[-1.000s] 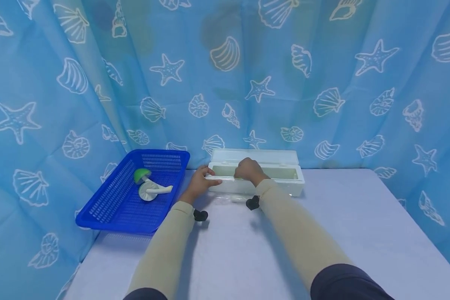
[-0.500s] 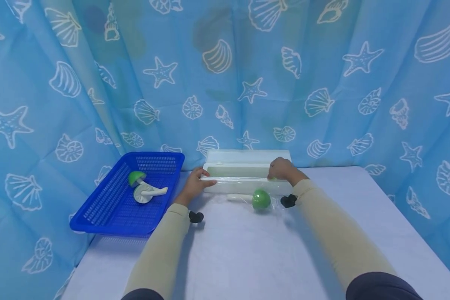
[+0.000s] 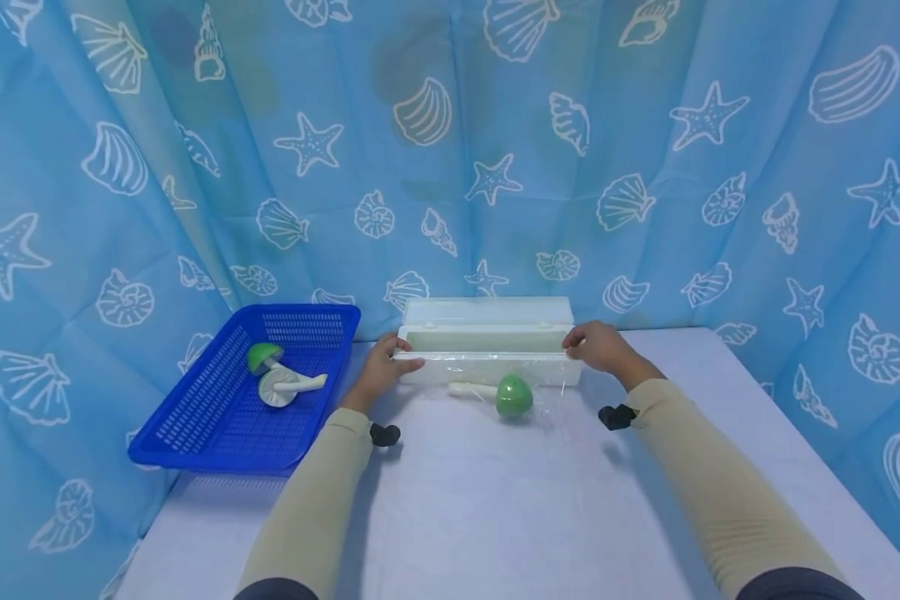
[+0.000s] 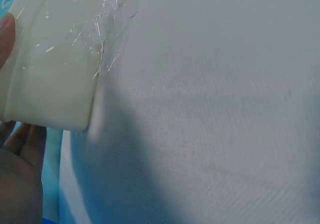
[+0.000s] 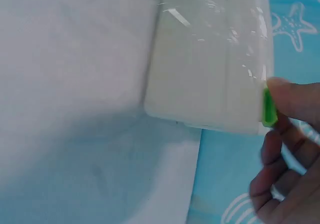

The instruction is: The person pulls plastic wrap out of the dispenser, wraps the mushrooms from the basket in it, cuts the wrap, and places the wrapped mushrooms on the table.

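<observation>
At left, a blue plastic basket [image 3: 228,425] holds a toy mushroom with a green cap [image 3: 261,357] and a second mushroom [image 3: 278,387], its white underside showing. Next, the left hand [image 3: 378,368] grips the left end of a long white box [image 3: 431,370], whose lid [image 3: 487,311] stands raised at the far side. Clear film [image 3: 558,398] hangs down its near wall. Just in front, a green-capped mushroom [image 3: 513,396] lies with its stem pointing left; whether film passes over or under it is unclear. The fingers of the right hand [image 3: 602,345] pinch a small green slider [image 5: 270,108] at the box's right end, farther right than half a second ago. A pale, cloth-covered bench [image 3: 487,517] meets a blue curtain [image 3: 435,167] printed with white shells and starfish.
</observation>
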Available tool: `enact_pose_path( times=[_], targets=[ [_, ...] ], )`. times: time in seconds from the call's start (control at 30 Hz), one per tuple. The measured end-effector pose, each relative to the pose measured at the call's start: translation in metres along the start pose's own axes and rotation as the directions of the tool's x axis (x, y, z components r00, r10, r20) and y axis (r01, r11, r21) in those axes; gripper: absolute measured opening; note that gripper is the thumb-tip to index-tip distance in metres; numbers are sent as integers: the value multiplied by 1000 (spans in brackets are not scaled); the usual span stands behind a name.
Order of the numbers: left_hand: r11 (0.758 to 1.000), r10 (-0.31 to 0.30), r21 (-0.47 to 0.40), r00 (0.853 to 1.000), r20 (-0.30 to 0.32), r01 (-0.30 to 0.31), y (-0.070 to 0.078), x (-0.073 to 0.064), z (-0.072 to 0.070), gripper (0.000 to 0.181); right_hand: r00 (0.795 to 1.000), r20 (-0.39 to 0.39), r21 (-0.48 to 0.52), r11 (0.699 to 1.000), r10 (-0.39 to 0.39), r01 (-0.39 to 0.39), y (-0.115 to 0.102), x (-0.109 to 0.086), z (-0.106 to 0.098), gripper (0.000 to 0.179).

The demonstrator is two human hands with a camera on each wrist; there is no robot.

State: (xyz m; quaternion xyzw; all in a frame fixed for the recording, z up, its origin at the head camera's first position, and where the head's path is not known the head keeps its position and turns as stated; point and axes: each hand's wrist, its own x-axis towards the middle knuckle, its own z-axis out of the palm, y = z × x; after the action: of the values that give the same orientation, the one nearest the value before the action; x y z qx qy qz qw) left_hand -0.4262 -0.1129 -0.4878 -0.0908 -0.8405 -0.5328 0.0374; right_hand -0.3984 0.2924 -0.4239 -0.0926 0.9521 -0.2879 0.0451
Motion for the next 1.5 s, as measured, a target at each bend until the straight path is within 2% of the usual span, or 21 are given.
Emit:
enact_pose_path(
  times=[0.13, 0.23, 0.3, 0.37, 0.43, 0.47, 0.5, 0.57, 0.63, 0.7, 0.8, 0.9, 1.0, 1.07, 1.13, 1.23, 1.37, 1.5],
  targets=[
    [1000, -4, 5, 1000, 3, 4, 4, -1, 2, 31, 995, -18, -76, 993, -97, 96, 0, -3, 10, 28],
    [1000, 3, 25, 1000, -7, -2, 7, -5, 3, 39, 988, -72, -103, 986, -137, 130, 2, -5, 18, 29],
    [999, 11, 37, 1000, -22, -10, 10, -9, 4, 49, 971, -125, -152, 972, -201, 182, 3, -7, 23, 21],
    [998, 41, 48, 998, -38, -39, 12, -11, 6, 56, 943, -175, -206, 948, -281, 244, 3, -9, 27, 13],
    [996, 67, 61, 996, -57, -63, 14, -14, 6, 55, 913, -206, -257, 920, -352, 296, 1, -12, 31, 8],
    [995, 72, 69, 995, -67, -67, 16, -15, 6, 52, 903, -219, -263, 913, -371, 311, -1, -13, 32, 7],
    [994, 81, 77, 994, -76, -75, 17, -15, 6, 48, 901, -231, -253, 917, -367, 309, -3, -15, 33, 7],
    [991, 98, 97, 991, -91, -89, 21, -17, 7, 39, 909, -237, -193, 934, -343, 302, -7, -18, 35, 6],
    [988, 112, 114, 988, -103, -100, 23, -18, 6, 30, 927, -221, -103, 953, -302, 286, -11, -21, 38, 9],
    [984, 135, 129, 985, -107, -121, 25, -19, 7, 23, 949, -181, -2, 965, -260, 264, -15, -22, 44, 13],
    [983, 145, 132, 985, -97, -131, 26, -22, 8, 19, 971, -105, 133, 965, -215, 228, -20, -25, 53, 19],
    [986, 123, 125, 989, -83, -112, 27, -25, 10, 19, 986, -42, 297, 941, -160, 165, -24, -26, 62, 25],
    [986, 112, 129, 990, -80, -101, 28, -27, 11, 19, 992, 15, 441, 891, -128, 108, -27, -26, 70, 34],
    [985, 113, 138, 990, -86, -101, 28, -28, 11, 19, 991, 47, 448, 889, -125, 91, -30, -25, 74, 37],
    [984, 118, 146, 989, -94, -103, 27, -28, 10, 19, 990, 66, 391, 916, -127, 91, -32, -25, 77, 49],
    [983, 117, 151, 988, -105, -100, 27, -28, 8, 19, 993, 49, 261, 961, -108, 91, -36, -24, 81, 72],
    [981, 124, 162, 987, -107, -106, 27, -30, 7, 19, 998, -9, 202, 978, -61, 61, -33, -21, 86, 61],
    [965, 182, 204, 980, -79, -163, 28, -35, 6, 16, 998, -43, 227, 972, -55, 63, -26, -20, 87, 48]
  ],
)
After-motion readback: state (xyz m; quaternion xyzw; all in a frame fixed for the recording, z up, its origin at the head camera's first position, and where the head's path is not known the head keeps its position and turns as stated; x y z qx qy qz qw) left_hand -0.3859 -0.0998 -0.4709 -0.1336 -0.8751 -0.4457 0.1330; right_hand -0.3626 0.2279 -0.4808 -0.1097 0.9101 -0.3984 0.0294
